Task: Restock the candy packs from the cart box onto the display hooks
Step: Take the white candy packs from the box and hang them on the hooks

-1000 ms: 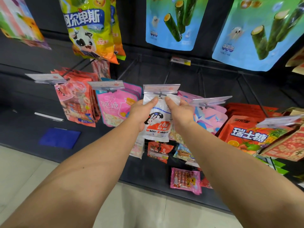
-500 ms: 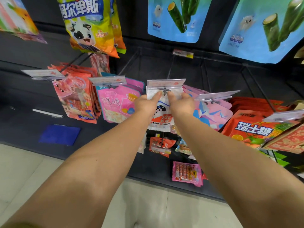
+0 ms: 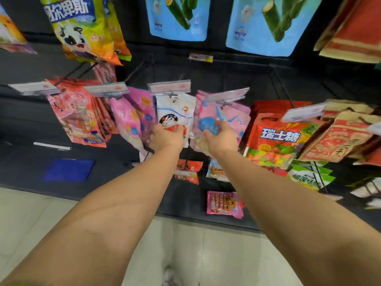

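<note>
I see both arms stretched forward to the hook row. My left hand (image 3: 168, 134) sits at the lower edge of the white pack (image 3: 175, 114), fingers curled onto its bottom over the rabbit print; it looks closed on the pack, though the fingertips are hidden behind the film. The white pack hangs on the hook (image 3: 172, 93) straight above this hand, under a clear price tag (image 3: 169, 86).

My right hand (image 3: 219, 136) is just right of the left one, apart from it. Its fingers are bent and loosely spread against the front of the pink pack (image 3: 221, 118); thumb up near a blue patch on the film. Whether it pinches the pack or only presses on it, I cannot tell. The pink pack hangs from the next hook, above and slightly right of this hand, and is tilted.

Left of the left hand: a second pink pack (image 3: 127, 118), swung sideways and blurred, then red packs (image 3: 79, 118) further left. Right of the right hand: an orange pack (image 3: 277, 137) of mixed sweets, touching the pink one's edge.

Below the hands, on the dark shelf (image 3: 103, 153): a small red pack (image 3: 187, 172), a small pink pack (image 3: 224, 204), and far left a blue card (image 3: 68, 170) and a white pen (image 3: 52, 145). Pale floor (image 3: 24, 213) lies under the arms.
</note>
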The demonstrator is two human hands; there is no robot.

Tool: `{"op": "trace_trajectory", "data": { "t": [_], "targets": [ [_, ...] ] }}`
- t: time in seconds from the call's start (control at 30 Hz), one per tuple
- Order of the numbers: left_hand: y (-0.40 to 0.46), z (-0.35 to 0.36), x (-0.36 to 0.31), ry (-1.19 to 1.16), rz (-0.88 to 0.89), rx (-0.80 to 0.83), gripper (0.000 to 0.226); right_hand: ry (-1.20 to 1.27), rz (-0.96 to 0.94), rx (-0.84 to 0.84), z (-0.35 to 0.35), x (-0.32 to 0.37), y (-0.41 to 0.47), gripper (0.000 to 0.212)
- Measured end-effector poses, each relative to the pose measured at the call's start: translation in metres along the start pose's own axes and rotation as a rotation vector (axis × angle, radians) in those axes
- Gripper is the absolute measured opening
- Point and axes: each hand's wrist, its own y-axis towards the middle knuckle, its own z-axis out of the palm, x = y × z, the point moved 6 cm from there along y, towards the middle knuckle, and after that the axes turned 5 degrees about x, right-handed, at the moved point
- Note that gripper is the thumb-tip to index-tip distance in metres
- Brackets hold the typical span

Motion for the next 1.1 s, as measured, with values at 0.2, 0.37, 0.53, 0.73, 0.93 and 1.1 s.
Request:
{"op": "trace_trajectory", "data": {
  "t": [0.2, 0.37, 0.53, 0.73, 0.93, 1.1],
  "targets": [
    [-0.133, 0.086, -0.034, 0.616, 0.374, 0.255, 0.056, -0.550, -0.086, -0.032, -0.123, -0.080, -0.052, 0.063],
    [-0.303, 0.196, -0.065, 0.872, 0.708, 0.487, 0.064, -0.655, 0.072, -0.117, -0.272, -0.177, -0.121, 0.067],
    [-0.462, 0.302, -0.106, 0.932, 0.992, 0.677, 0.065, -0.682, 0.268, -0.231, -0.419, -0.264, -0.190, 0.067],
    [-0.601, 0.413, -0.125, 0.983, 1.231, 0.827, 0.061, -0.612, 0.482, -0.377, -0.541, -0.361, -0.252, 0.065],
    [-0.700, 0.532, -0.146, 0.991, 1.427, 0.955, 0.062, -0.591, 0.674, -0.503, -0.654, -0.450, -0.274, 0.064],
    [-0.776, 0.631, -0.196, 0.974, 1.560, 1.031, 0.064, -0.601, 0.845, -0.616, -0.766, -0.505, -0.284, 0.063]
  ]
}}
